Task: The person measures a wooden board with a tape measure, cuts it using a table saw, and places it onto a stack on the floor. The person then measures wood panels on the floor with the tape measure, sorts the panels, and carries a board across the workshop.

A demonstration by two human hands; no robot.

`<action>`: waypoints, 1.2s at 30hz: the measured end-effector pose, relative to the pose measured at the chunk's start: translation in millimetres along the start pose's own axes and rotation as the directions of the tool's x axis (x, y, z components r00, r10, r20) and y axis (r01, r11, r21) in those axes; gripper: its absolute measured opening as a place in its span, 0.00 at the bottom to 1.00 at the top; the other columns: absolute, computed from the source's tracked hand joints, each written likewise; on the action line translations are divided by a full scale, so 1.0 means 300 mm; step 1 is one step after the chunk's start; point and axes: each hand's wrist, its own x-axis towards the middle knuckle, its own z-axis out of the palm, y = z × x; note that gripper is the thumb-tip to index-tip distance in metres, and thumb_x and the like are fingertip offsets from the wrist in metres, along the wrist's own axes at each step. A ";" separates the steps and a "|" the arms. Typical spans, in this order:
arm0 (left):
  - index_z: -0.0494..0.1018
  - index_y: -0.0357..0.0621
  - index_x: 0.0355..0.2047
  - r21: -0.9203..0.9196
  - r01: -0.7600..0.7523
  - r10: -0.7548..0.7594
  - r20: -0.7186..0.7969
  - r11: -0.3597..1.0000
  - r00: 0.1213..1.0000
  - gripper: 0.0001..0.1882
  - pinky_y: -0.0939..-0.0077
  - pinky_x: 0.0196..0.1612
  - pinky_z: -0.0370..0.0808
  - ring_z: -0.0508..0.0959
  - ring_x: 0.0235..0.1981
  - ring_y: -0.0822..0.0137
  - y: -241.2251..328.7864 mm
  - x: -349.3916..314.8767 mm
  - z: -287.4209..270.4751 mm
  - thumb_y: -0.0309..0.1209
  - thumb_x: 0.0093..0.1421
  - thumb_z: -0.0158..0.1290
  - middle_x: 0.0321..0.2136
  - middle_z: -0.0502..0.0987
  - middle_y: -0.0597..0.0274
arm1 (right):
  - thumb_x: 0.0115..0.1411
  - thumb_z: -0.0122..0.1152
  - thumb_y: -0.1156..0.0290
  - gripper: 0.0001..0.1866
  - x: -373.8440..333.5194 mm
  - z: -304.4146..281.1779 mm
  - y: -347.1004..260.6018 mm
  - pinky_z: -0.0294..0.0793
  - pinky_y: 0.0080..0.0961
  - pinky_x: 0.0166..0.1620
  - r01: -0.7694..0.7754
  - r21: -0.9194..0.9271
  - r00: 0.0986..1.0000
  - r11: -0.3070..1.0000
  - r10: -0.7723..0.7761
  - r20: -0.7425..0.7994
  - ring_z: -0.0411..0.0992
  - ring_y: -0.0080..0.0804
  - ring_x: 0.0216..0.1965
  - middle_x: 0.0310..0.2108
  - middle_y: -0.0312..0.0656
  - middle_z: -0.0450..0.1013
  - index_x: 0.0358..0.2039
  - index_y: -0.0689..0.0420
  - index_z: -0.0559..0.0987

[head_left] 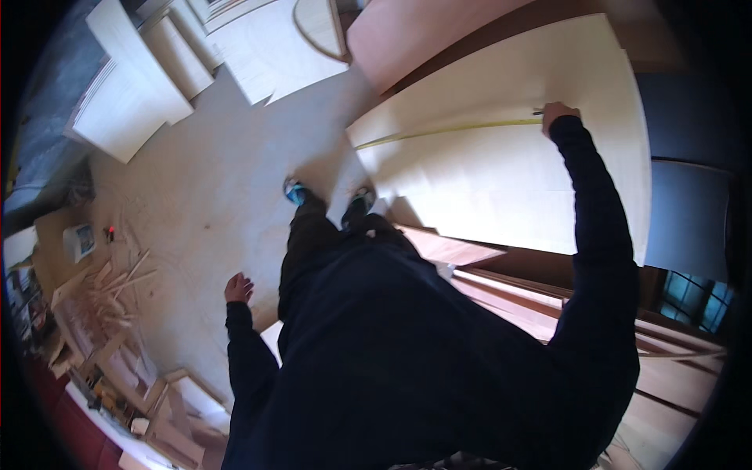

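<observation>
A large pale plywood sheet [501, 180] leans to my right. Across its face a yellow tape measure blade [454, 128] stretches from the sheet's left edge up to my right hand [558, 117]. The fingers of that hand are closed at the blade's end, and its case, if there, is hidden in the grip. A thin dark tip [538, 112] pokes out beside the fingers; its kind is too small to tell. My left hand [239, 288] hangs low over the floor at my side, its fingers loosely bent and apart, touching nothing.
Cut pale panels [270, 51] stand at the far left. A reddish sheet [423, 35] leans behind the plywood, with dark panels [685, 117] to its right. Scrap strips [113, 294] litter the concrete floor [211, 196] at left. Stacked boards [517, 301] lie by my right side.
</observation>
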 end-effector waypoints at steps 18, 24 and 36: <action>0.63 0.51 0.53 0.073 0.123 -0.120 -0.049 0.990 0.992 0.24 0.63 0.38 0.70 0.75 0.40 0.61 0.025 -0.016 0.003 0.47 0.60 0.48 0.44 0.73 0.58 | 0.51 0.61 0.59 0.13 0.024 -0.333 0.625 0.73 0.36 0.45 -0.169 -0.017 0.979 0.986 0.166 -0.115 0.75 0.40 0.40 0.33 0.44 0.77 0.33 0.54 0.81; 0.62 0.53 0.54 0.055 0.124 -0.122 -0.043 0.991 0.992 0.26 0.62 0.39 0.70 0.75 0.41 0.59 0.033 0.012 0.071 0.49 0.59 0.49 0.45 0.72 0.58 | 0.49 0.65 0.57 0.15 0.009 -0.377 0.726 0.73 0.36 0.41 -0.076 -0.071 0.997 0.995 0.075 -0.020 0.74 0.41 0.38 0.34 0.44 0.77 0.32 0.54 0.81; 0.62 0.52 0.52 0.073 0.097 -0.094 -0.047 0.993 0.995 0.25 0.60 0.38 0.70 0.75 0.41 0.58 0.089 0.031 0.129 0.49 0.59 0.49 0.44 0.73 0.58 | 0.48 0.67 0.54 0.20 0.017 -0.403 0.732 0.73 0.36 0.40 -0.177 0.048 0.973 0.983 0.183 -0.141 0.74 0.39 0.41 0.37 0.42 0.76 0.36 0.54 0.81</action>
